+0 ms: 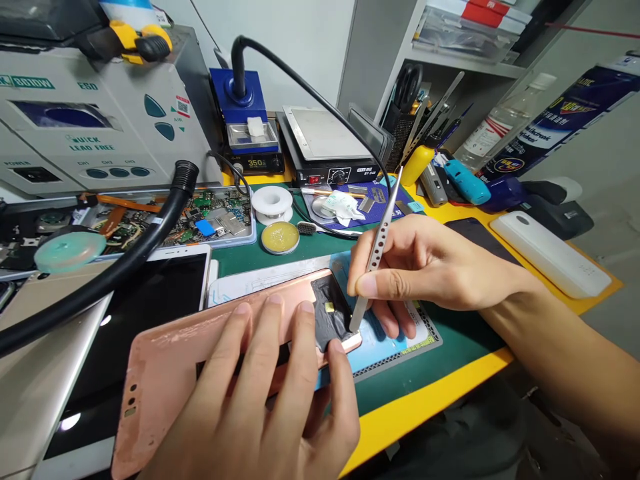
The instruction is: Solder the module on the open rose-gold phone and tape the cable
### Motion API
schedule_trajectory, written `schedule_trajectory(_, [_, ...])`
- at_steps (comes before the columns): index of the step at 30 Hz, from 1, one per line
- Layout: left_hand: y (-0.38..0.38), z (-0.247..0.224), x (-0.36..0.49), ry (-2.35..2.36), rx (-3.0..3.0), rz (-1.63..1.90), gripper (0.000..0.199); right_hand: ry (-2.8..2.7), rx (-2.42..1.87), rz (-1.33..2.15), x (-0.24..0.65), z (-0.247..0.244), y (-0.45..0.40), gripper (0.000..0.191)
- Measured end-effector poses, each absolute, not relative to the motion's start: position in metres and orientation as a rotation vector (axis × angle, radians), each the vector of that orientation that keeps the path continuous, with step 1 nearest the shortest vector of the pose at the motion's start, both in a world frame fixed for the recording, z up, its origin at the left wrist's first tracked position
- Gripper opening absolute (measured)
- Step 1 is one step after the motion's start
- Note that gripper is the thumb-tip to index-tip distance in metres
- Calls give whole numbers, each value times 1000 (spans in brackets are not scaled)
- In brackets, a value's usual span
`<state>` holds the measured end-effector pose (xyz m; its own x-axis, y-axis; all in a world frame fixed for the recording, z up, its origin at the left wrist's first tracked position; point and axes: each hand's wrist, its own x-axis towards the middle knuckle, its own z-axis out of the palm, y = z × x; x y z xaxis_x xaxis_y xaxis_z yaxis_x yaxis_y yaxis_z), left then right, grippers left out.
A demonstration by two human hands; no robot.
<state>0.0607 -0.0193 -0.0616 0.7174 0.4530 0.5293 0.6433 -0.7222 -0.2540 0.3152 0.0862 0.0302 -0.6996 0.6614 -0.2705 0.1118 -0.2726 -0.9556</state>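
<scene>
A copper-pink phone back cover (165,353) lies tilted over a blue and white mat (375,343). Black film (327,313) with a small yellow patch covers its right end. My left hand (265,387) rests on the cover, its fingers spread across the surface. In my right hand (420,267), metal tweezers (377,247) are pinched between thumb and fingers, and their tip is at the film's lower right edge, beside the cover's end. The underside of the cover is hidden.
A black hose (155,233) arches over a large white-framed phone (135,333) at the left. Behind stand a solder spool (272,203), a flux tin (280,237), a circuit-board tray (254,223) and a heating plate (325,133). A white case (550,253) lies right.
</scene>
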Motion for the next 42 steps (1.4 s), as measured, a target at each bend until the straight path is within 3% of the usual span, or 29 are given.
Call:
schedule_trajectory(34, [-16, -52, 70, -911, -2566, -688, 39, -1643, -970, 2048, 317, 31, 88, 25])
schedule_trajectory(42, [-24, -55, 67, -921, -2432, -508, 42, -1616, -991, 2009, 315, 29, 88, 24])
